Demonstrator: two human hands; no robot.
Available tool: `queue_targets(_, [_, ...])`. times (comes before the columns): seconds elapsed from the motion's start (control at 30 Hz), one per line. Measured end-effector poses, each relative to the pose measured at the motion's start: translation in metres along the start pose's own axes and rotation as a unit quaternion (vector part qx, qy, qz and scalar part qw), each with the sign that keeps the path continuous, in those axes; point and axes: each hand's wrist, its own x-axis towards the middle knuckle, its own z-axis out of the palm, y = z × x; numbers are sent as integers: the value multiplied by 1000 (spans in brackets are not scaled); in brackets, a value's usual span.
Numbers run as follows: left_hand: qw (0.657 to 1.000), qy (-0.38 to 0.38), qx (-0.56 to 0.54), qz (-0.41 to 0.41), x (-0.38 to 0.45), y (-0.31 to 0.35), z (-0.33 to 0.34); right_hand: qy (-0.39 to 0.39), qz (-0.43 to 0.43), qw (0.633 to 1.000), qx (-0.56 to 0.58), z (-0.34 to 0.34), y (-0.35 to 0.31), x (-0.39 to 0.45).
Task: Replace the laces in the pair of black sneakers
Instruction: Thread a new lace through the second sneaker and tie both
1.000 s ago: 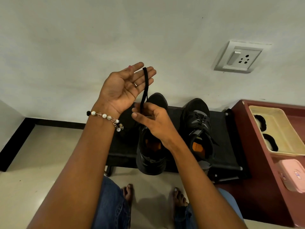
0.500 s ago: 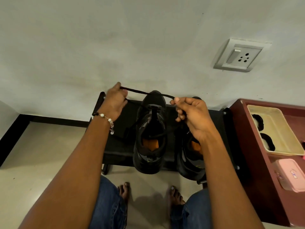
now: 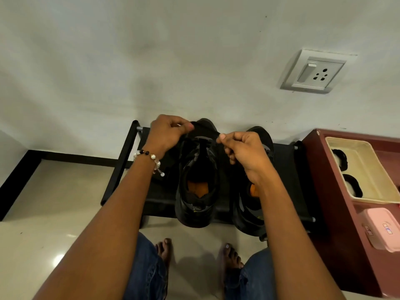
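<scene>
From the head view, the hands have come down off the wall: a second ago the left hand point(image 3: 166, 132) was lifted palm-up with the lace point(image 3: 205, 128) draped over its fingers, and half a second ago the two hands had the lace stretched wide across the left sneaker point(image 3: 198, 176). Now they have drawn closer together, just above the toe end of that sneaker, with only a short dark run of lace showing between them. The left hand is curled, thumb and fingers pinching one end of the lace; the right hand point(image 3: 242, 151) is curled too, its thumb and forefinger nipping the other end. The lace is black on a black shoe, so I cannot tell whether it already passes through an eyelet. To my eye this means the lace has been centred and evened out, and threading of the bottom holes is starting; the task looks early. The left sneaker sits on the low black rack point(image 3: 121, 167) with its orange insole showing and no lacing visible up its tongue. The right sneaker point(image 3: 249, 208) stands just beside it, partly hidden by the right forearm. Off to the right, on the red cabinet point(image 3: 331, 191), a cream tray point(image 3: 372, 169) holds two dark rounded things, too unclear to name. A pink box point(image 3: 383, 228) lies near it, lid closed, contents hidden.
</scene>
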Motion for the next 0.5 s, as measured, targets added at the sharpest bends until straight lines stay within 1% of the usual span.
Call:
queue_targets(0.07, [990, 110, -60, -63, 3, -7, -11, 18, 18, 1000, 0, -6, 4, 3])
queue_targets(0.1, [981, 154, -71, -90, 5, -11, -16, 27, 26, 999, 1, -9, 6, 4])
queue_targets(0.17, [966, 212, -55, -135, 8, -21, -21, 44, 37, 998, -2, -11, 9, 8])
queue_targets(0.23, [957, 238, -45, -162, 9, -26, -21, 53, 41, 998, -7, -9, 12, 11])
queue_targets(0.3, [964, 216, -36, -153, 11, -29, -17, 48, 36, 998, -13, -6, 13, 13])
queue_targets(0.33, [972, 196, 3, -132, 13, -31, -14, 40, 30, 999, -17, -4, 13, 13])
queue_targets(0.4, [983, 144, 101, -56, 8, -22, -8, 26, 7, 999, -28, 0, 13, 13])
queue_targets(0.43, [987, 108, 115, -6, 4, -14, -4, 24, -5, 999, -29, 2, 13, 12])
queue_targets(0.5, [991, 12, 96, 95, -3, 0, 4, 29, -17, 999, -14, 7, 11, 12])
